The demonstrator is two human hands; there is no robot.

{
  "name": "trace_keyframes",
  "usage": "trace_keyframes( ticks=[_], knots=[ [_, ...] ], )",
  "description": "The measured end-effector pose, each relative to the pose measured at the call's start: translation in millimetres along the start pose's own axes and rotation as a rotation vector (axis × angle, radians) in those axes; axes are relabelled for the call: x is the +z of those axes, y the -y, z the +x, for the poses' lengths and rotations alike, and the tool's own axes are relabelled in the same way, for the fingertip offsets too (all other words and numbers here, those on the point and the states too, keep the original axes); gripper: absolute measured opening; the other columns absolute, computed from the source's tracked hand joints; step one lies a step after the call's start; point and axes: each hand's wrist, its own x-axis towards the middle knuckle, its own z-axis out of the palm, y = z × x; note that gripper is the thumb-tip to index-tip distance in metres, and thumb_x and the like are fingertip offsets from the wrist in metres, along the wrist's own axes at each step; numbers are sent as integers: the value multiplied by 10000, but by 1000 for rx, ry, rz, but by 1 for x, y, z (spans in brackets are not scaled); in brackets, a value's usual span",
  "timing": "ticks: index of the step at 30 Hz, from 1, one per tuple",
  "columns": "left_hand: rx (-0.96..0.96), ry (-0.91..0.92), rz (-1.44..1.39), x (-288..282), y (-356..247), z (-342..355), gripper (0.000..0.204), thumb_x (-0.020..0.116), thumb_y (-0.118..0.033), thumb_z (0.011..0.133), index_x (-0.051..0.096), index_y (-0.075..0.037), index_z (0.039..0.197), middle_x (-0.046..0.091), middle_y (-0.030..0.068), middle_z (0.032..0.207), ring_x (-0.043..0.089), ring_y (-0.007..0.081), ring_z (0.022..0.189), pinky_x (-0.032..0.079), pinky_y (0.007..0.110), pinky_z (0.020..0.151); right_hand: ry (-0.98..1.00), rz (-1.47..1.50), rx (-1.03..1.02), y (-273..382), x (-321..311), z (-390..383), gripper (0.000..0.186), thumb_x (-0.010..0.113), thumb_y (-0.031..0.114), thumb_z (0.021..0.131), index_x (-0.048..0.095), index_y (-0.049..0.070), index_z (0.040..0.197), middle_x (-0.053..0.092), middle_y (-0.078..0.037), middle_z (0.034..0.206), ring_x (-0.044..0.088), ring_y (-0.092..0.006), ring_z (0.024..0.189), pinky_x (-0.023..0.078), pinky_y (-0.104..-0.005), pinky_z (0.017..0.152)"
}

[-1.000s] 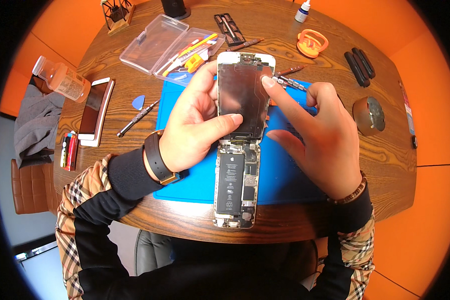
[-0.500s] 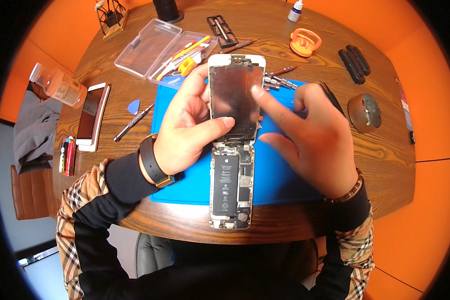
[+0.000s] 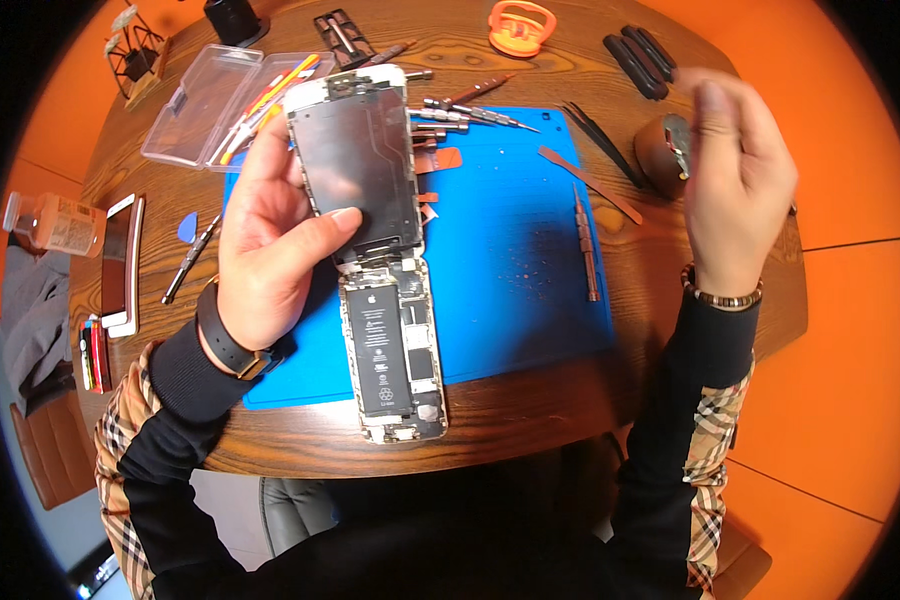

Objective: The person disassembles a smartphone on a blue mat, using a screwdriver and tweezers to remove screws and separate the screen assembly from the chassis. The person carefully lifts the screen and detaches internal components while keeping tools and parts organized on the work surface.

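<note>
An opened smartphone lies in two joined parts over the blue mat's left half. My left hand point(image 3: 265, 255) grips the raised screen assembly point(image 3: 355, 150), thumb on its dark back and fingers around its left edge. Below it, the phone body point(image 3: 432, 400) shows its black battery point(image 3: 380, 350) and circuit parts; its lower end reaches past the mat onto the wooden table. My right hand point(image 3: 740, 180) is lifted at the right, away from the phone and beside a brown round container point(image 3: 660, 150). Its fingers are blurred and partly hidden.
Screwdrivers point(image 3: 470, 115) lie at the back of the blue mat point(image 3: 510, 330); tweezers point(image 3: 605, 145), a brown strip point(image 3: 595, 185) and another screwdriver point(image 3: 584, 245) at its right. Beyond are a clear tool case point(image 3: 195, 105) and an orange suction cup point(image 3: 520, 28). Another phone point(image 3: 120, 260) lies left.
My right hand has left the screen's back and moved up and right toward the round container. My left hand keeps its hold on the screen. The whole view has shifted.
</note>
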Motion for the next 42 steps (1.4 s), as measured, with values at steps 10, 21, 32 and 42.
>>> trace_keyframes(
  ticks=[10, 21, 32, 42],
  knots=[
    [15, 37, -33, 0, 0, 1, 833, 586, 124, 868, 292, -15, 1635, 544, 160, 1523, 601, 261, 1348, 485, 396, 1142, 589, -265, 291, 11, -2, -1, 379, 760, 245, 973, 618, -19, 742, 527, -89, 578, 482, -147, 536, 399, -340, 533],
    [63, 80, -31, -4, 4, 5, 940, 530, 179, 820, 216, -53, 1675, 418, 150, 1630, 477, 261, 1487, 439, 408, 1202, 957, -265, 278, 18, 0, -16, 308, 786, -23, 840, 502, 50, 936, 623, -81, 673, 626, -158, 600, 466, -302, 557],
    [34, 80, -41, -4, 3, 4, 936, 530, 199, 856, 177, -61, 1683, 432, 153, 1623, 553, 269, 1423, 491, 404, 1159, 988, -327, 312, 32, 2, -12, 243, 731, -45, 775, 530, 24, 892, 604, -153, 690, 673, -317, 673, 512, -409, 626],
    [21, 73, -75, -3, 4, 4, 929, 531, 187, 857, 191, -71, 1682, 493, 150, 1572, 592, 243, 1364, 519, 373, 1107, 661, 244, 402, 26, -19, -5, 177, 595, -23, 939, 752, -61, 1013, 675, -18, 806, 579, -53, 672, 441, -202, 581]
  ],
)
